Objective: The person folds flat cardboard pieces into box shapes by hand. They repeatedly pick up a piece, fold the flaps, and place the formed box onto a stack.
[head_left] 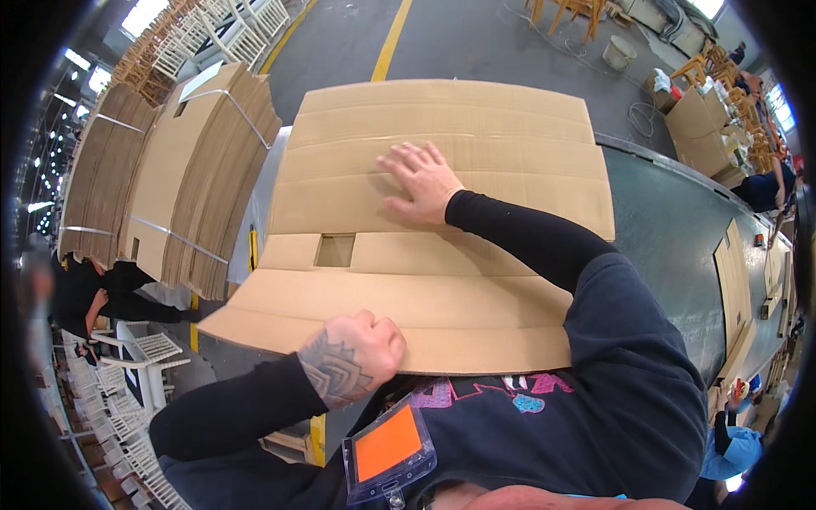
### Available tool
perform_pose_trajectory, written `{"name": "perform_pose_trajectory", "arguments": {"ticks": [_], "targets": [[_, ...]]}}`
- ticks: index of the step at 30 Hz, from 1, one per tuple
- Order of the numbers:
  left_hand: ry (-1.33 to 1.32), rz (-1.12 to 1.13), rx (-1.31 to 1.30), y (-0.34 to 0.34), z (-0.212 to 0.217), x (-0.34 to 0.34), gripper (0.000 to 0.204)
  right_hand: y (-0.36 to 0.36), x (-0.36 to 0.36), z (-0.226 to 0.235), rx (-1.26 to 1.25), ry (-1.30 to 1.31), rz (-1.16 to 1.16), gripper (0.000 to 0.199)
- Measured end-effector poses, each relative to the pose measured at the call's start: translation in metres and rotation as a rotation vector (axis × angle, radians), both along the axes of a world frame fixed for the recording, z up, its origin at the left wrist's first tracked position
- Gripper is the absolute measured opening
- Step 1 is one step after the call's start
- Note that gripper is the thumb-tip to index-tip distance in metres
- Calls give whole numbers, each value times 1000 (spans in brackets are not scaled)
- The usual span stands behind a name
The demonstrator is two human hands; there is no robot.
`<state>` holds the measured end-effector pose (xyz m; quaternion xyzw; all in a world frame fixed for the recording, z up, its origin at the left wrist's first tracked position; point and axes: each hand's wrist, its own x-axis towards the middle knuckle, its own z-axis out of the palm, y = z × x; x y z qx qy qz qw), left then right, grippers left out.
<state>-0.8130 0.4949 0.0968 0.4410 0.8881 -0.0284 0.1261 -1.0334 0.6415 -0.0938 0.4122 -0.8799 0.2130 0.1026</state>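
Note:
A large flat brown cardboard sheet [476, 153] with fold creases and a square cut-out [335, 250] lies across a dark grey worktable [671, 229]. My right hand [421, 180] rests flat on the middle of the sheet, fingers spread. My left hand [355, 357], tattooed on the back, curls around the sheet's near edge and grips it. Dark long sleeves cover both my arms.
Tall strapped bundles of flat cardboard [178, 170] stand to the left. White chairs [140, 357] are stacked at lower left, wooden chairs [578, 10] far back. Cardboard pieces [735, 280] lie on the table's right end, where other people work. An orange badge [387, 446] hangs from my chest.

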Motion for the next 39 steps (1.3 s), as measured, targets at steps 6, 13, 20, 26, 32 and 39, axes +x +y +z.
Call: {"name": "perform_pose_trajectory", "arguments": {"ticks": [6,13,20,26,32,39], "targets": [[156,-136,35,3,-40,13,19,26,-81,45,461,-353,-216,89],[-122,-241,102,-15,-59,-15,25,35,-133,68,512,-828,-169,94],[-196,113,392,-80,-30,-215,86,53,-139,76,553,-786,-167,89],[-225,352,3,-129,-109,-347,103,6,-119,88,580,-574,-180,85],[-54,409,62,-114,-121,-333,85,16,-101,86,510,-530,-341,75],[824,249,433,-128,-188,-254,53,17,-9,16,129,330,-452,35]]}}
